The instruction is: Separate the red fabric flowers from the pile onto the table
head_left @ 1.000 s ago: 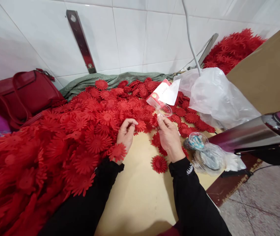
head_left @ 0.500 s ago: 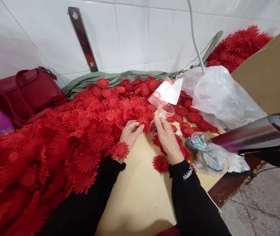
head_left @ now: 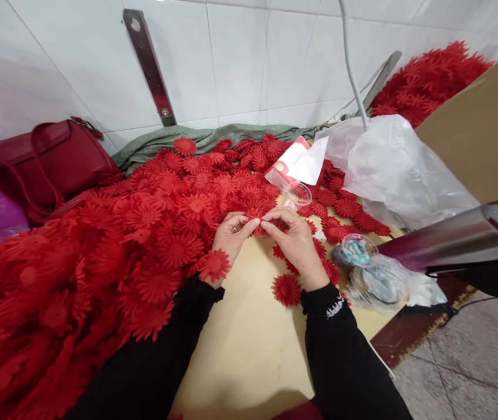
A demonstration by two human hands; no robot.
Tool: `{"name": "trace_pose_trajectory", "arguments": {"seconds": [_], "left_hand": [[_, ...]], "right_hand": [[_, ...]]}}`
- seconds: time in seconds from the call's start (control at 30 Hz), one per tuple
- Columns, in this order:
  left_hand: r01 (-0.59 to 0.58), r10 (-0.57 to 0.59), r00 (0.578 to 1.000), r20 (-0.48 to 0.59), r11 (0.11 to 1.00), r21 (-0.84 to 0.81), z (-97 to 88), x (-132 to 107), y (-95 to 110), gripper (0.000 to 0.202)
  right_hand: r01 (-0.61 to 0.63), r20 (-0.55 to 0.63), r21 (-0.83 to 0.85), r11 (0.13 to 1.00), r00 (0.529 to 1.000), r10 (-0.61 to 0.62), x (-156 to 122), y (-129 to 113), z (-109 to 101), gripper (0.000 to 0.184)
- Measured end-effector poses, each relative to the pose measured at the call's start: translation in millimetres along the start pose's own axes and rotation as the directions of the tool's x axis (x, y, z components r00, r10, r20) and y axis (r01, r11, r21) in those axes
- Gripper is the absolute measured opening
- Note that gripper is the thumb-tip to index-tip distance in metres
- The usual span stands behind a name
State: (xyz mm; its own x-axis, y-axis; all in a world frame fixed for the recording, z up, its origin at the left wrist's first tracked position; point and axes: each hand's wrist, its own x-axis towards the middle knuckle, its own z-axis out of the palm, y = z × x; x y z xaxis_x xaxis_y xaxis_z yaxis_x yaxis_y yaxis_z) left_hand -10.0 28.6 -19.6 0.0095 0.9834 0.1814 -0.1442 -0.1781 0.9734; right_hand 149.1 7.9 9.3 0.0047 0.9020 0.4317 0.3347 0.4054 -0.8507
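Between my two hands is a red artificial flower head (head_left: 256, 214), its petals fanned out above my fingertips. My left hand (head_left: 231, 236) pinches it from the left, with a ring on one finger. From the right, my right hand (head_left: 293, 239) pinches the same flower near its middle, thumb and finger touching my left thumb. Another red flower (head_left: 215, 265) rests against my left wrist. A big heap of red flowers (head_left: 144, 233) spreads left of and behind my hands. One single flower (head_left: 286, 290) lies beside my right wrist.
A red and white box (head_left: 290, 162) and a clear plastic cup (head_left: 299, 195) sit among the flowers. To the right are a tub with blue and white bits (head_left: 354, 252), plastic bags (head_left: 400, 169) and a metallic cylinder (head_left: 441, 236). A red handbag (head_left: 56, 163) stands at left.
My right hand has moved left and up onto the flower, so both hands' fingertips now meet at its middle. The left hand has stayed nearly in place.
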Motion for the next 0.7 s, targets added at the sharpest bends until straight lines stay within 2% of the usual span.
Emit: {"name": "trace_pose_trajectory", "arguments": {"seconds": [0.1, 0.2, 0.3, 0.43, 0.5, 0.63, 0.7], "left_hand": [[0.022, -0.022, 1.000, 0.010, 1.000, -0.011, 1.2, 0, 3, 0.038], [0.033, -0.033, 0.999, -0.004, 0.999, -0.039, 1.9, 0, 2, 0.037], [0.029, -0.029, 1.000, -0.011, 0.999, -0.043, 1.8, 1, -1, 0.032], [0.008, -0.009, 1.000, -0.021, 0.999, -0.049, 1.0, 0, -5, 0.025], [0.017, -0.019, 0.999, -0.030, 0.998, -0.059, 0.6, 0, -6, 0.023], [0.021, -0.021, 1.000, -0.004, 0.999, -0.032, -0.8, 0, -7, 0.015], [-0.003, 0.003, 1.000, 0.030, 1.000, 0.005, -2.3, -1, -7, 0.019]], "right_hand": [[-0.089, -0.047, 0.088, 0.992, 0.995, 0.093, -1, 3, 3, 0.007], [-0.167, -0.100, 0.294, 0.941, 0.974, 0.204, -1, 5, 7, 0.010], [-0.156, -0.157, 0.443, 0.883, 0.956, 0.248, 0, 8, 7, 0.015], [-0.077, -0.346, 0.373, 0.924, 0.913, 0.216, 2, 9, 1, 0.018], [-0.066, -0.396, 0.328, 0.943, 0.896, 0.200, 2, 8, -2, 0.017], [-0.052, -0.319, 0.336, 0.940, 0.933, 0.165, 1, 6, -1, 0.021], [-0.040, -0.290, 0.335, 0.941, 0.946, 0.143, 1, 6, 1, 0.025]]}}
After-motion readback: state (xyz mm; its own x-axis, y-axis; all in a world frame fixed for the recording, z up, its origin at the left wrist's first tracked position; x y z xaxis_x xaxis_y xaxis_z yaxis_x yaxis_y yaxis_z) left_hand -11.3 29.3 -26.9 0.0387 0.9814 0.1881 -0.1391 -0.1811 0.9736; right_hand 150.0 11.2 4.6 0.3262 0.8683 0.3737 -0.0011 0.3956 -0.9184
